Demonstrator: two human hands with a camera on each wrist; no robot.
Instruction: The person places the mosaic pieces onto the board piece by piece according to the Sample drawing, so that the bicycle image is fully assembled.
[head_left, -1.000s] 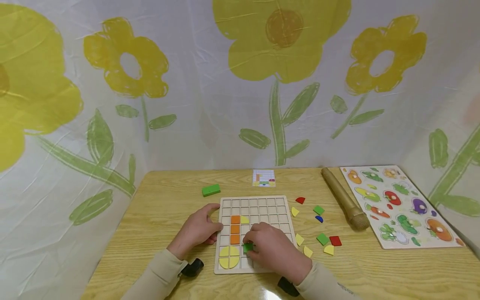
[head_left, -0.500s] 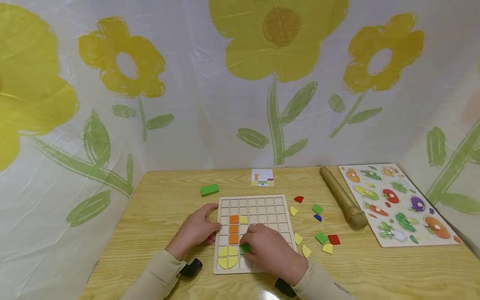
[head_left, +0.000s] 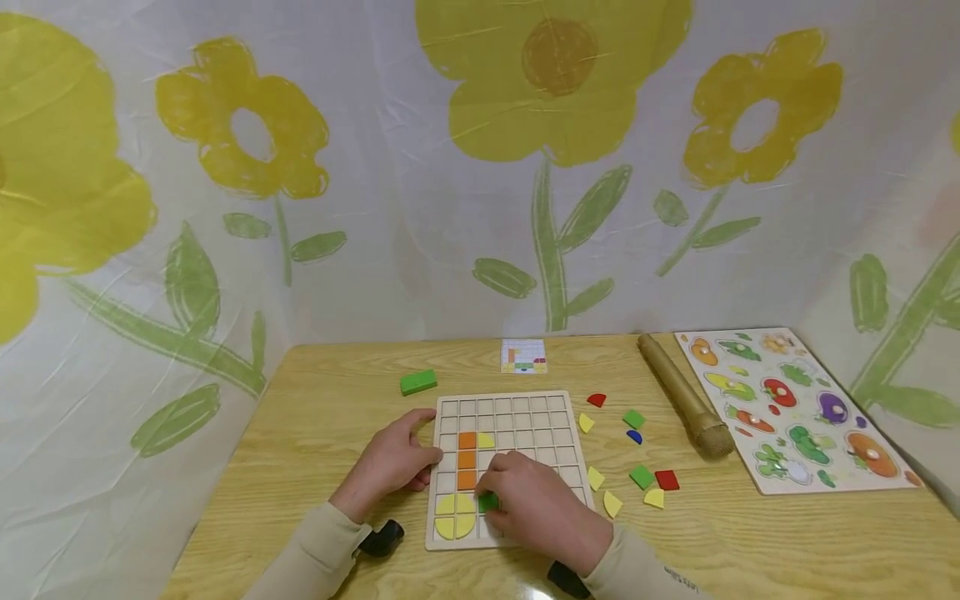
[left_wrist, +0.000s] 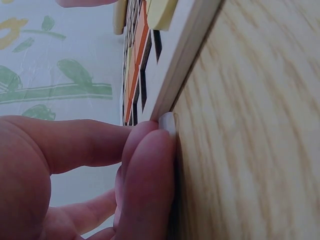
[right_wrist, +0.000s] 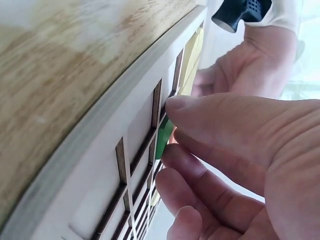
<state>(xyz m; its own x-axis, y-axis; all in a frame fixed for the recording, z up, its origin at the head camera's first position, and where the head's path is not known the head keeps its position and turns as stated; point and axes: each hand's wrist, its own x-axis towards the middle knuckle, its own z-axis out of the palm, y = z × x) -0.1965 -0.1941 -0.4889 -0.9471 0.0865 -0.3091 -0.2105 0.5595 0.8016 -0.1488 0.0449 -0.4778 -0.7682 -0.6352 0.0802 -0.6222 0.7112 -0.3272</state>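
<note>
The green tile (head_left: 488, 502) is pinched in the right hand (head_left: 536, 504), thumb opposing fingers; it is probably light, stiff and smooth, best taken by opposite edges. Beneath that hand lies the gridded board (head_left: 521, 423), whose side the left hand (head_left: 390, 458), thumb and forefinger apart, touches.

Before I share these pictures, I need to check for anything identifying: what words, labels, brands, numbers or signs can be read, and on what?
Right sleeve: dark lettering, possibly starting "Let's"; the rest is too small and blurred to read.
Pattern card: coloured grid; any print is too small to read.
Grid board: no text visible.
I can make out no other text.
</note>
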